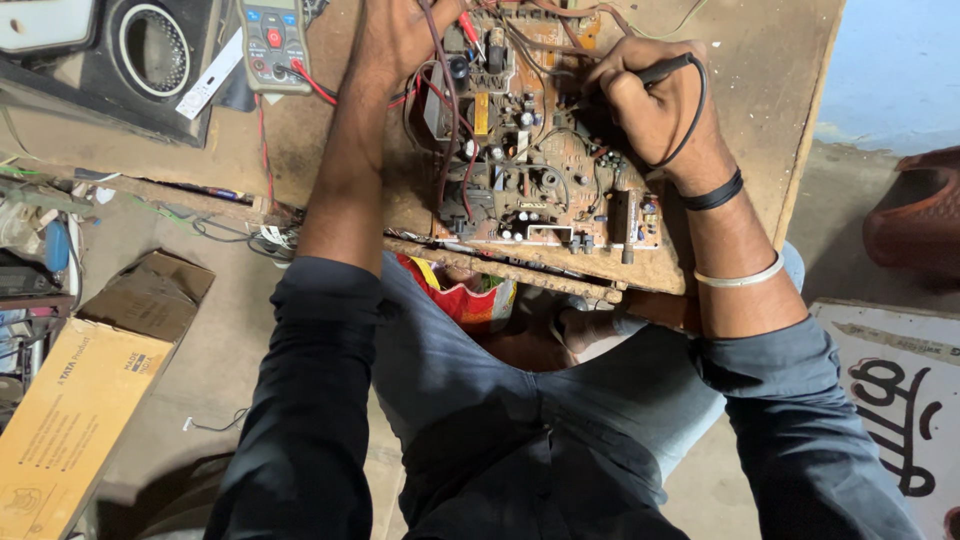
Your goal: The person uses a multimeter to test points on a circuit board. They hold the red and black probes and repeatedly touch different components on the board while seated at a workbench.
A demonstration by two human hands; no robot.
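Note:
A brown circuit board (540,170) crowded with components lies on a low wooden table (760,90) in front of me. My right hand (650,100) grips a black test probe (668,68), its tip pressed down on the board's upper right part. My left hand (405,35) rests at the board's top left edge beside a red probe (470,30); whether its fingers hold that probe is hidden. Red and black leads run from the board to a grey multimeter (273,40) at the left.
A black speaker (150,45) sits at the table's back left. A cardboard box (90,390) lies on the floor at left, a printed white sheet (900,400) at right. A red bag (465,295) is under the table by my knees.

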